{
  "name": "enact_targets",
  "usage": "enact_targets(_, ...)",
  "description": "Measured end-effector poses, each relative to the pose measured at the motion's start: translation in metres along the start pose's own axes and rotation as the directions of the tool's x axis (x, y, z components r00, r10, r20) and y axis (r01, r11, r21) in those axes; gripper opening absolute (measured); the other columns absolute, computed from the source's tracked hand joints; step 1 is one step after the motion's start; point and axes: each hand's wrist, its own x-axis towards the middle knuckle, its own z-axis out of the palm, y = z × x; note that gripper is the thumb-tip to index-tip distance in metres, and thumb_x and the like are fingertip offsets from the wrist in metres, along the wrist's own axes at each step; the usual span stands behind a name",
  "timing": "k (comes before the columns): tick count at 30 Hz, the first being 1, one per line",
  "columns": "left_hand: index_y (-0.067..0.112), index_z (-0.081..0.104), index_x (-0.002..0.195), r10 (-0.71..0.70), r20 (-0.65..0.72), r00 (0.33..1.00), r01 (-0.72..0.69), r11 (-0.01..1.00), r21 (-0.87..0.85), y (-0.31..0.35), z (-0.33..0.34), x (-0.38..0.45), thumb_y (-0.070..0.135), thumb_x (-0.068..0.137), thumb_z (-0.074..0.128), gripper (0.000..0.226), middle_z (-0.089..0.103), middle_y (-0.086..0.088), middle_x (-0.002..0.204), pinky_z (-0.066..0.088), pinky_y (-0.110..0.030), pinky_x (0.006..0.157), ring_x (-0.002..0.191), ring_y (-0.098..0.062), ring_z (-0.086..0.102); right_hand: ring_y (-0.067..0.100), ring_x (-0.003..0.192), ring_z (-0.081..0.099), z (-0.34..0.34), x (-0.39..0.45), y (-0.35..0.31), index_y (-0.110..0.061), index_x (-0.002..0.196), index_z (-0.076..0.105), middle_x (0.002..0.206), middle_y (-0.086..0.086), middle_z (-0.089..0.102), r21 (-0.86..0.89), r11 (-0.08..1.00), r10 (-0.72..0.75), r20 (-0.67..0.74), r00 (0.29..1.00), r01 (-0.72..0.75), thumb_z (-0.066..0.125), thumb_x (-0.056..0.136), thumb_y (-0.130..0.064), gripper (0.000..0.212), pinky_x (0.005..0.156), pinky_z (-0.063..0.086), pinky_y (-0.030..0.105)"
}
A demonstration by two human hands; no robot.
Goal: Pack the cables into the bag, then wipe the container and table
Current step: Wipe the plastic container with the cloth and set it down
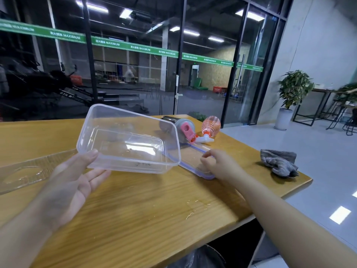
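Container (123, 140) looks emptied (cables nowhere visible), left hand (77, 176) fingers straight under it, right hand (218, 165) pinching the zip bag (195, 159), rag (278, 162) at right untouched, wiping left.

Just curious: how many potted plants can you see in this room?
2: one full potted plant in a white pot by the glass wall, and a second plant cut off at the right edge; others may be hidden.
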Motion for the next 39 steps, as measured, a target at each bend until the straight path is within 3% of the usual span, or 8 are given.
enact_targets(6,0.015,0.056,0.106,0.018,-0.025,1.0,-0.018,1.0,-0.018,0.006,-0.002,-0.002,0.016,0.082,0.054,0.024,0.072,-0.003,0.101,0.053,-0.041,0.087,0.095,-0.024,0.068,0.008,0.103,0.054,0.014,-0.005,-0.022,-0.029,0.109,0.061,0.109,-0.013,0.059,-0.066,0.995,-0.06,0.198,0.978,0.074,0.054,0.089,-0.048,0.028,0.085,0.043,0.026)
enact_targets(11,0.016,0.055,0.103,0.029,-0.096,0.995,-0.032,0.999,-0.037,0.008,-0.007,0.004,0.012,0.09,0.05,0.015,0.07,-0.005,0.107,0.049,-0.042,0.085,0.091,-0.024,0.069,0.011,0.103,0.056,0.013,-0.01,-0.031,-0.027,0.107,0.062,0.112,-0.008,0.061,-0.128,0.987,-0.075,0.186,0.98,0.1,0.056,0.091,-0.034,0.018,0.079,0.043,0.023)
enact_targets(16,0.014,0.051,0.119,0.008,-0.033,0.999,-0.011,0.998,-0.07,0.011,-0.014,0.004,0.017,0.087,0.054,0.033,0.055,-0.008,0.131,0.046,-0.045,0.086,0.108,-0.03,0.062,0.009,0.089,0.051,0.008,-0.015,-0.038,-0.024,0.109,0.061,0.11,-0.006,0.061,-0.206,0.971,-0.089,0.158,0.984,0.12,0.053,0.093,-0.032,0.02,0.066,0.038,0.02)
enact_targets(21,0.013,0.042,0.132,0.014,-0.016,1.0,-0.016,0.995,-0.101,0.011,-0.018,0.005,0.019,0.085,0.059,0.05,0.052,-0.006,0.134,0.045,-0.045,0.091,0.108,-0.029,0.062,0.015,0.084,0.044,0.005,-0.016,-0.043,-0.015,0.112,0.053,0.111,0.001,0.061,-0.417,0.895,-0.12,0.108,0.987,0.155,0.039,0.098,-0.021,0.021,0.06,0.031,0.029)
enact_targets(27,0.011,0.043,0.132,0.008,-0.018,1.0,-0.01,0.995,-0.102,0.01,-0.02,0.007,0.02,0.086,0.059,0.05,0.053,-0.005,0.133,0.044,-0.045,0.094,0.109,-0.032,0.061,0.021,0.121,0.041,0.007,-0.016,-0.038,-0.014,0.134,0.039,0.131,0.004,0.049,-0.456,0.878,-0.09,0.142,0.986,0.146,0.038,0.096,-0.013,0.038,0.085,0.037,0.031)
enact_targets(30,0.012,0.041,0.134,0.007,0.001,1.0,-0.007,0.995,-0.1,0.011,-0.021,0.007,0.021,0.082,0.063,0.057,0.052,-0.006,0.135,0.045,-0.044,0.093,0.109,-0.031,0.061,0.02,0.125,0.038,0.006,-0.02,-0.038,-0.016,0.136,0.039,0.135,0.002,0.044,-0.476,0.865,-0.09,0.162,0.983,0.158,0.038,0.096,-0.013,0.04,0.071,0.031,0.024)
enact_targets(34,0.015,0.04,0.135,0.008,0.002,1.0,-0.007,0.995,-0.095,0.012,-0.022,0.008,0.023,0.076,0.066,0.065,0.05,-0.005,0.137,0.046,-0.044,0.092,0.11,-0.032,0.06,0.019,0.127,0.037,0.006,-0.023,-0.033,-0.016,0.135,0.042,0.136,0.002,0.043,-0.458,0.872,-0.114,0.155,0.981,0.174,0.044,0.094,-0.013,0.041,0.093,0.035,0.029)
enact_targets(39,0.016,0.034,0.138,0.01,-0.026,1.0,-0.012,0.996,-0.088,0.011,-0.025,0.009,0.024,0.074,0.069,0.073,0.046,-0.006,0.139,0.046,-0.043,0.094,0.114,-0.034,0.057,0.018,0.123,0.046,0.007,-0.019,-0.031,-0.022,0.133,0.05,0.135,-0.004,0.045,-0.399,0.902,-0.097,0.186,0.978,0.165,0.044,0.091,-0.011,0.044,0.084,0.037,0.026)
